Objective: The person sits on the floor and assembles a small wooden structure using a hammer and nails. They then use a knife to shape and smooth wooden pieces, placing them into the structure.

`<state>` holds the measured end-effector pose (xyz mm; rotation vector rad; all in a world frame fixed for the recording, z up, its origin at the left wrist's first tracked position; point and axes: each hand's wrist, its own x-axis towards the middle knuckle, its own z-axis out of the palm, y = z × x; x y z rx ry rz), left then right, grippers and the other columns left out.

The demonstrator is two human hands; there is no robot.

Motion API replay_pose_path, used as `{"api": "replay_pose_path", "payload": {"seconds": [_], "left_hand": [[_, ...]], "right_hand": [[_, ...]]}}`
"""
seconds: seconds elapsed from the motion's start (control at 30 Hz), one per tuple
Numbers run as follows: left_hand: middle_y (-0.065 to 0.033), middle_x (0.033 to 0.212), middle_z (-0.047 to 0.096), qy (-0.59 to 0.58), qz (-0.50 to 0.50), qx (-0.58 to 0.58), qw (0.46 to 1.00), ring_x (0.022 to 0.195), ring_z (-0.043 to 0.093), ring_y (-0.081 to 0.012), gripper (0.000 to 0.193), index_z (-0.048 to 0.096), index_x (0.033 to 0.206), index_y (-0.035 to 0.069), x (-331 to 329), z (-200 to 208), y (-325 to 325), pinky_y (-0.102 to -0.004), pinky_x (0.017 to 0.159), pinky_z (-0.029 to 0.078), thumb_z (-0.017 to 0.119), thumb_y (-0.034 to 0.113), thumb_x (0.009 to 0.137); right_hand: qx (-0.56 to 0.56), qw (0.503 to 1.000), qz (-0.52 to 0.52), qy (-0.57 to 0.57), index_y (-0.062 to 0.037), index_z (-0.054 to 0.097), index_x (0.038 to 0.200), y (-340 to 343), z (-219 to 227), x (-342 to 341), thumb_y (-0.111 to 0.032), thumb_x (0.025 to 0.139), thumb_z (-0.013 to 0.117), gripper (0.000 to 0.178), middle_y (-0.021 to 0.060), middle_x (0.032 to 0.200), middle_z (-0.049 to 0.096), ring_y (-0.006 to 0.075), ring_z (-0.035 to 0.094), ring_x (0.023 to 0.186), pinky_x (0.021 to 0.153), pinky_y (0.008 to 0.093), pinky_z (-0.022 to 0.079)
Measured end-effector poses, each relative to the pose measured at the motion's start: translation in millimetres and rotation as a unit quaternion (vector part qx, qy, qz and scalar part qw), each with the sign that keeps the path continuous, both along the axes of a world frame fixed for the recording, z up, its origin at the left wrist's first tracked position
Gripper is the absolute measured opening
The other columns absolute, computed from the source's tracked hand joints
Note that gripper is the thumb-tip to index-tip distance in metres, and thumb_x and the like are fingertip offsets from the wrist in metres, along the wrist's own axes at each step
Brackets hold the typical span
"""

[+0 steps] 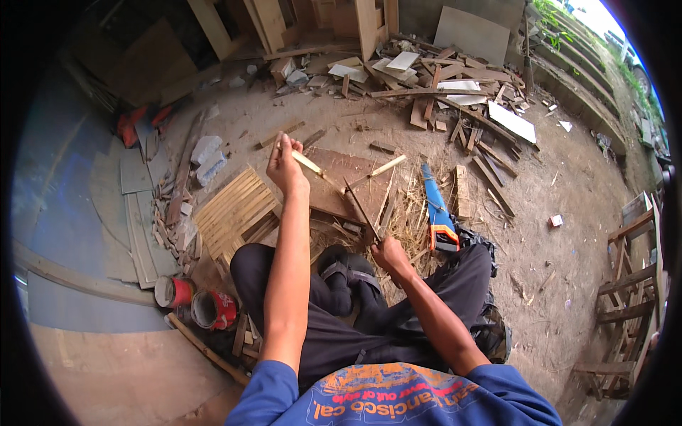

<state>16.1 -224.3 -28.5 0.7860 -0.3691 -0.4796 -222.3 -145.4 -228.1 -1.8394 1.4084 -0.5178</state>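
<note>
My left hand (286,167) is raised ahead of my left knee, its fingers closed round one end of a pale bamboo strip (308,164). The strip slants down to the right over a brown wooden board (330,204). In my right hand (391,254) is the handle of a long knife (363,211), its dark blade angled up and to the left toward the board. Blade and strip seem apart. Another pale stick (387,166) rests at the board's far right edge. Shavings (410,202) are scattered right of the board.
A handsaw (435,202) with a blue blade and orange-black handle lies to the right. At left are a slatted panel (236,211) and two red buckets (215,309). Scrap wood (455,85) is heaped at the back. A wooden frame (629,298) stands far right.
</note>
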Motion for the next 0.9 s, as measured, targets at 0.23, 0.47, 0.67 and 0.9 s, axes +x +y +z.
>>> {"api": "replay_pose_path", "payload": {"seconds": [0.23, 0.47, 0.67, 0.9], "left_hand": [[-0.0019, 0.088, 0.06, -0.128, 0.045, -0.017, 0.991, 0.083, 0.055, -0.0111, 0.05, 0.056, 0.137, -0.003, 9, 37, 23, -0.0316, 0.086, 0.051, 0.068, 0.023, 0.096], [0.0026, 0.089, 0.052, -0.147, 0.05, 0.098, 0.983, 0.084, 0.049, -0.0083, 0.049, 0.056, 0.14, 0.002, -21, 13, 22, -0.0281, 0.084, 0.046, 0.062, 0.03, 0.1], [0.0024, 0.087, 0.043, -0.156, -0.012, 0.019, 0.987, 0.083, 0.042, -0.0106, 0.054, 0.049, 0.146, 0.002, -34, -45, 5, -0.0276, 0.083, 0.04, 0.048, 0.032, 0.102], [-0.0034, 0.116, 0.063, -0.145, -0.096, 0.047, 0.984, 0.1, 0.062, -0.0147, 0.034, 0.064, 0.126, 0.0, -37, -68, 3, -0.0304, 0.094, 0.047, 0.061, 0.023, 0.1]], "right_hand": [[-0.019, 0.999, -0.002, -0.025, 0.0101, 0.066, 0.079, -8, 2, 13, -0.032, 0.085, 0.069, 0.042, 0.0329, 0.077, 0.064, 0.0482, 0.067, 0.08, 0.071, 0.0527, 0.055], [0.033, 0.997, -0.027, -0.065, 0.0071, 0.063, 0.08, -5, 5, -8, -0.033, 0.087, 0.068, 0.041, 0.0235, 0.064, 0.059, 0.0329, 0.063, 0.061, 0.06, 0.0467, 0.049], [0.027, 0.986, -0.099, -0.133, 0.0009, 0.07, 0.096, 61, -33, -40, -0.026, 0.087, 0.069, 0.028, 0.0124, 0.059, 0.058, 0.0171, 0.053, 0.053, 0.054, 0.0388, 0.045], [-0.013, 0.978, -0.098, -0.183, 0.0003, 0.067, 0.098, 41, -56, -52, -0.016, 0.089, 0.066, 0.019, 0.0116, 0.064, 0.061, 0.0127, 0.054, 0.055, 0.052, 0.0349, 0.044]]}}
